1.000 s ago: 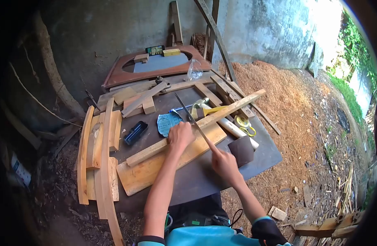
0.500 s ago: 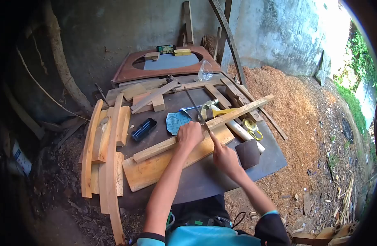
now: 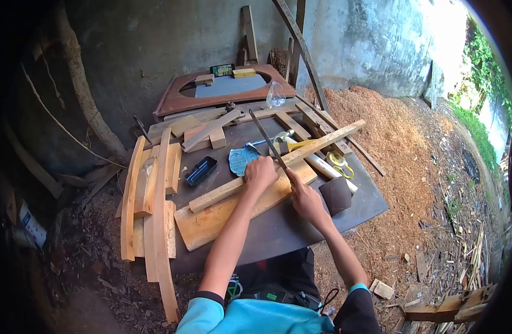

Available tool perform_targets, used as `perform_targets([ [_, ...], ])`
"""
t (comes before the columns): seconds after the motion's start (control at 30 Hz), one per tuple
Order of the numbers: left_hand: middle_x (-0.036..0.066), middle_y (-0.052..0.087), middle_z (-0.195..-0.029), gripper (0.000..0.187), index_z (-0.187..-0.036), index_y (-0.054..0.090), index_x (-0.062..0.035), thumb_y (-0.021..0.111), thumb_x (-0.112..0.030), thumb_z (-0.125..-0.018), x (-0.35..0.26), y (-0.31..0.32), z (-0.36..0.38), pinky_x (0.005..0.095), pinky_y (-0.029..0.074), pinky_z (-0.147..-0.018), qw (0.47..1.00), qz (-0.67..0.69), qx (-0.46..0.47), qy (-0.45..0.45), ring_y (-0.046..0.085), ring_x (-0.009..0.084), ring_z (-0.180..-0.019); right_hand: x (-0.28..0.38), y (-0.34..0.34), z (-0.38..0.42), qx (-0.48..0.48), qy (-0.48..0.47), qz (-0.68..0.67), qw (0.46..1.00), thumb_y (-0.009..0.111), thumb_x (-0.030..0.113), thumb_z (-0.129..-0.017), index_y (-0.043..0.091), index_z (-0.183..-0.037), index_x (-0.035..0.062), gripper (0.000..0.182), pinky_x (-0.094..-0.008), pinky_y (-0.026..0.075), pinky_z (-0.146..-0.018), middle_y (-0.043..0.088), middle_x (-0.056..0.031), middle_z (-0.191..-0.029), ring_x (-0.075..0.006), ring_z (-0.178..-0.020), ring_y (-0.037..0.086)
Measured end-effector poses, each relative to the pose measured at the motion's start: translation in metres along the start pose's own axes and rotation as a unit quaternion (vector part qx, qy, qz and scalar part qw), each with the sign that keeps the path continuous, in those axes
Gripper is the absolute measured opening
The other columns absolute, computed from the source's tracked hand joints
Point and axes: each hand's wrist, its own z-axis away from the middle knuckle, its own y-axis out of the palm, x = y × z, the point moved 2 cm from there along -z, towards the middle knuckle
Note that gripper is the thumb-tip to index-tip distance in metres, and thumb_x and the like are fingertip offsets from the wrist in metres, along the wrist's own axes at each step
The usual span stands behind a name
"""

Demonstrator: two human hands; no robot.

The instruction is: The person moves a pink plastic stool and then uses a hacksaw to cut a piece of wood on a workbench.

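A long wooden strip (image 3: 328, 142) lies slantwise over a wide board (image 3: 208, 222) on the dark table. My left hand (image 3: 260, 173) is closed on the strip, pressing it from above. In my right hand (image 3: 306, 199) is a handsaw (image 3: 265, 133), its long thin blade pointing away from me and crossing the strip just right of my left hand. The saw's handle is mostly hidden by my fingers. Close beyond my left hand sits a blue paper packet (image 3: 244, 161). A hammer (image 3: 283, 135) and a yellow-handled tool (image 3: 292, 146) lie behind the strip.
Curved wooden pieces (image 3: 162, 222) are stacked at the left table edge. A dark blue case (image 3: 201, 170), a brown sandpaper piece (image 3: 335, 196), a yellow tape roll (image 3: 338, 160) and a pale cylinder (image 3: 323, 167) lie nearby. Wood shavings (image 3: 389, 128) cover the ground at right.
The saw has shifted slightly across the strip, and my right hand now shows more closed around its handle. My left hand keeps its hold. The whole view has moved a little.
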Motion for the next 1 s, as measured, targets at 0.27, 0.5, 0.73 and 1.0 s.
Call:
perform_targets([
  [0.27, 0.023, 0.064, -0.086, 0.026, -0.084, 0.067, 0.0027, 0.062, -0.017, -0.068, -0.001, -0.002, 0.006, 0.0395, 0.052, -0.074, 1.0, 0.0, -0.013, 0.008, 0.064, 0.0345, -0.083, 0.011, -0.003, 0.029, -0.091, 0.021, -0.029, 0.995, 0.047, -0.003, -0.08, 0.031, -0.137, 0.0116, 0.062, -0.0451, 0.044, -0.058, 0.059, -0.022, -0.079, -0.0381, -0.067, 0.058],
  [0.5, 0.023, 0.064, -0.085, 0.025, -0.083, 0.067, 0.0024, 0.063, -0.017, -0.068, -0.002, -0.003, 0.003, 0.04, 0.052, -0.074, 1.0, 0.0, -0.006, -0.009, 0.064, 0.0346, -0.082, -0.003, -0.01, 0.038, -0.038, -0.007, -0.021, 0.999, 0.048, -0.007, -0.074, 0.031, -0.138, 0.0097, 0.068, -0.0419, 0.045, -0.056, 0.055, -0.0172, -0.072, -0.0336, -0.06, 0.057],
  [0.73, 0.02, 0.065, -0.077, 0.018, -0.077, 0.067, 0.0005, 0.062, -0.014, -0.067, -0.002, 0.001, -0.001, 0.0383, 0.053, -0.068, 0.999, -0.026, -0.019, -0.008, 0.065, 0.0321, -0.076, -0.006, -0.001, 0.022, -0.017, 0.003, -0.033, 0.999, 0.048, -0.005, -0.077, 0.03, -0.138, 0.0083, 0.065, -0.0423, 0.046, -0.055, 0.057, -0.0188, -0.069, -0.0351, -0.059, 0.057],
  [1.0, 0.021, 0.065, -0.078, 0.016, -0.074, 0.067, 0.0002, 0.061, -0.013, -0.066, -0.006, -0.002, 0.003, 0.0395, 0.052, -0.067, 0.999, -0.019, -0.028, -0.007, 0.065, 0.033, -0.075, -0.003, 0.003, -0.029, -0.034, -0.039, -0.076, 0.996, 0.049, -0.001, -0.074, 0.032, -0.138, 0.0099, 0.067, -0.0453, 0.048, -0.057, 0.06, -0.0185, -0.073, -0.0355, -0.06, 0.06],
])
